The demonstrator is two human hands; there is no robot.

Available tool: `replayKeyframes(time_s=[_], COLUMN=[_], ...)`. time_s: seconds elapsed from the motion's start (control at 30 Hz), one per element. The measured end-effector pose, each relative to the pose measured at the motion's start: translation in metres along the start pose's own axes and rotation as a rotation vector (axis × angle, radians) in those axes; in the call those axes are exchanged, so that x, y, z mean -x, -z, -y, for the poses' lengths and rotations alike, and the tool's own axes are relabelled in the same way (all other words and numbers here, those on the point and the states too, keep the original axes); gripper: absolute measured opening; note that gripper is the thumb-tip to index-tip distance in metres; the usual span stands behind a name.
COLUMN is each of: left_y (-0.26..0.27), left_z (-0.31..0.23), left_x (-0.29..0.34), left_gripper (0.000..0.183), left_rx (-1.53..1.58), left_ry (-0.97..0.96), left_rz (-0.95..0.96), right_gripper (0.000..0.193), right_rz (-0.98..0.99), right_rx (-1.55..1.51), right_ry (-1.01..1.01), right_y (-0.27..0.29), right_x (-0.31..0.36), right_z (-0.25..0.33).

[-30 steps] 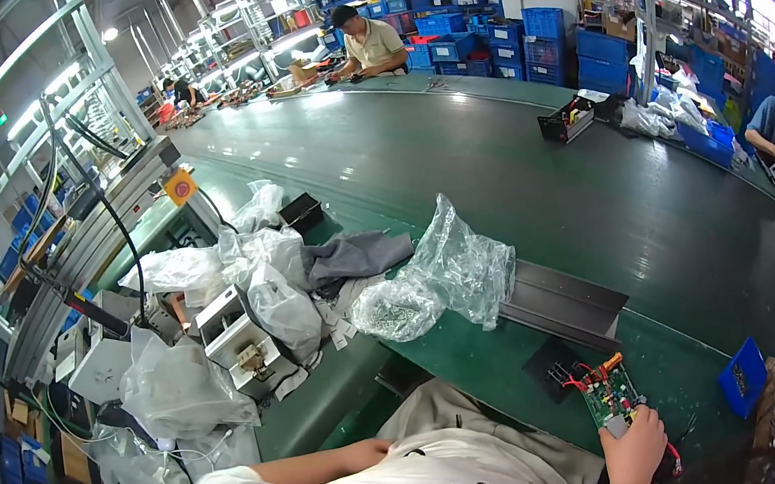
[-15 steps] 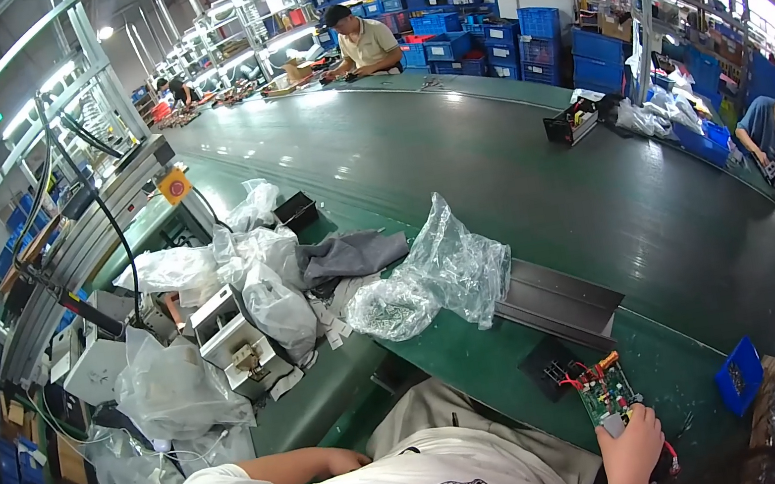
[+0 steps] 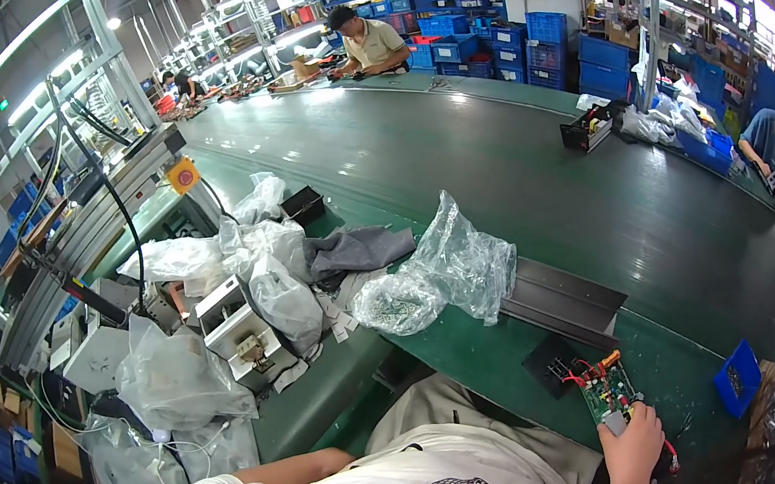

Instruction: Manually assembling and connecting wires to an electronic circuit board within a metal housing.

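My right hand (image 3: 635,445) is closed round the near edge of a green circuit board (image 3: 602,392) over the green bench. A grey block (image 3: 617,423) sits on the board beside my fingers. Red wires lead from its far end to a black plate (image 3: 546,365) with dark terminals, lying just left of it. More red wire shows below my right wrist. Bent across my lap, my left forearm (image 3: 296,468) reaches toward the middle of my body; the fingers there cannot be made out.
Left of the board lie a dark metal channel (image 3: 564,298), bubble wrap bags (image 3: 456,267) and a grey cloth (image 3: 359,249). A white metal housing (image 3: 246,333) stands among plastic bags. On the right is a blue bin (image 3: 736,377). Beyond runs a wide dark conveyor belt (image 3: 454,152), with co-workers around it.
The view has shifted slightly, moving the scene a little to the right. My left hand has drawn back somewhat and shows less. My right hand keeps its hold on the circuit board.
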State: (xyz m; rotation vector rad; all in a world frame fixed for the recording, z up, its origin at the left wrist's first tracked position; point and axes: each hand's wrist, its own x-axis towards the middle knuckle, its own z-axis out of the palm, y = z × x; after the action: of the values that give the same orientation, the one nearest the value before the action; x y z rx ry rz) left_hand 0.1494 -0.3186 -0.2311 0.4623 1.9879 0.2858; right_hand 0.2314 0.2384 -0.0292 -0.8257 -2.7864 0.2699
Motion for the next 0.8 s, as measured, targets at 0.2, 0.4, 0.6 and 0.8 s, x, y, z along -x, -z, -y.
replayKeyframes(time_s=[0.2, 0.4, 0.6, 0.8], left_y=[0.004, 0.01, 0.012, 0.017], left_z=[-0.036, -0.081, -0.07, -0.056], left_x=[-0.028, -0.018, -0.034, -0.06], left_gripper=[0.049, 0.038, 0.046, 0.052], left_rx=[0.456, 0.854, 0.879, 0.73], left_ry=[0.111, -0.048, -0.228, -0.449], left_rz=[-0.204, -0.743, -0.555, -0.503], right_gripper=[0.058, 0.058, 0.059, 0.06], right_rz=[-0.005, 0.009, 0.005, -0.017], right_rx=[-0.012, 0.003, -0.003, -0.042], right_ry=[0.011, 0.031, 0.022, 0.063], right_y=[0.002, -0.004, 0.003, -0.007], right_x=[-0.002, -0.005, -0.001, -0.003], right_z=[-0.001, -0.005, -0.009, -0.013])
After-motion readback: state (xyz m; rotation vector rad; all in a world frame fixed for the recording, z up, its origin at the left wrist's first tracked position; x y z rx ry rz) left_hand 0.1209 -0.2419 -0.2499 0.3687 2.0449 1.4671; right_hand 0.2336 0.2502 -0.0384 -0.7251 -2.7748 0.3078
